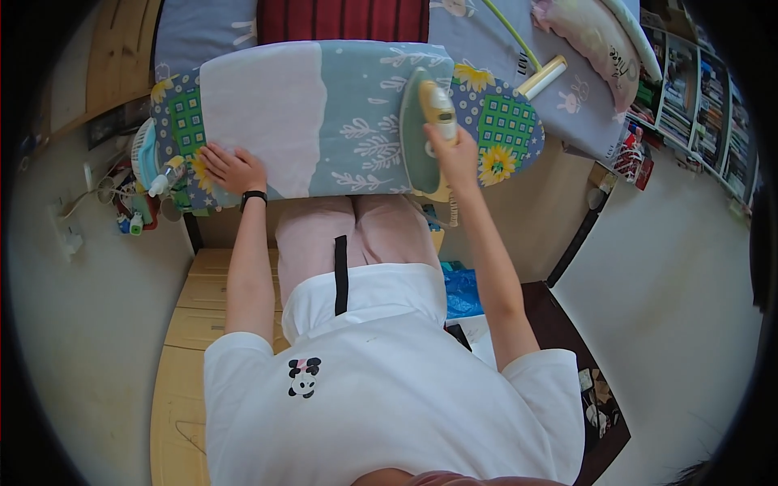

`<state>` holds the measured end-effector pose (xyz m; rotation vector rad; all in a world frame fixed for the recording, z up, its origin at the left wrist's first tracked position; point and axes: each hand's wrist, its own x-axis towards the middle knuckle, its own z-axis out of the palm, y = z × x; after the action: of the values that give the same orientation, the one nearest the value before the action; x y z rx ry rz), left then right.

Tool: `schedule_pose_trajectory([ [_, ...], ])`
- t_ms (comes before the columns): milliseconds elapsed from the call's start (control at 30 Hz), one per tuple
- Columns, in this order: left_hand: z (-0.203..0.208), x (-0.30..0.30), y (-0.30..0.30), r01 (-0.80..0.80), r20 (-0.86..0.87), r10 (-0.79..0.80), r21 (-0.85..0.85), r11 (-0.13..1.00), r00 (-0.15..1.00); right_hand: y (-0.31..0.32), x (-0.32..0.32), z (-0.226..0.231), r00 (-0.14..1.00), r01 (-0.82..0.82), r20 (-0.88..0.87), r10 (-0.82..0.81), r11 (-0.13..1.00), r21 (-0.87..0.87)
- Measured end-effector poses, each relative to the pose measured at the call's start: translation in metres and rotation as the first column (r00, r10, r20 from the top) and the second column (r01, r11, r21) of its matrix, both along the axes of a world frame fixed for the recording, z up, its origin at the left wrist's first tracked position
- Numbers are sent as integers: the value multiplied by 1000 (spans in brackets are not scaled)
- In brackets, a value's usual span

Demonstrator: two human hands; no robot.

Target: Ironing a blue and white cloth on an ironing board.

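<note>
A folded cloth (259, 113), part white and part grey-green with white leaf prints, lies across a patterned ironing board (519, 121) with yellow flowers and green checks. My right hand (455, 158) is closed round the handle of a clothes iron (420, 138) with a green base and cream-yellow body. The iron rests near the cloth's right edge, its tip pointing away from me. My left hand (233, 168) lies flat with fingers stretched, over the cloth's left edge and the board cover. A black band is on that wrist.
Behind the board is a bed (486, 49) with a red striped piece (340, 20), a pillow (587, 49) and a green-handled roller (543, 77). At the left stand a small fan (146, 154) and cords by a wall socket. Bookshelves (697, 97) line the right.
</note>
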<state>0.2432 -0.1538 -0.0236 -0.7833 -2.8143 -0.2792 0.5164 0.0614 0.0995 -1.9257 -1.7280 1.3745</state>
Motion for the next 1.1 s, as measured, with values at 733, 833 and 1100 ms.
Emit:
schedule_pose_trajectory([
  [733, -1, 1, 3, -5, -30, 4, -18, 1000, 1000, 29, 4, -15, 809, -303, 564, 166, 940, 157],
  [833, -2, -1, 0, 6, -14, -6, 32, 999, 1000, 49, 26, -14, 873, -147, 487, 27, 967, 209],
  [1100, 1, 0, 1, -23, -7, 23, -8, 1000, 1000, 54, 61, -4, 964, 144, 200, -172, 979, 147],
])
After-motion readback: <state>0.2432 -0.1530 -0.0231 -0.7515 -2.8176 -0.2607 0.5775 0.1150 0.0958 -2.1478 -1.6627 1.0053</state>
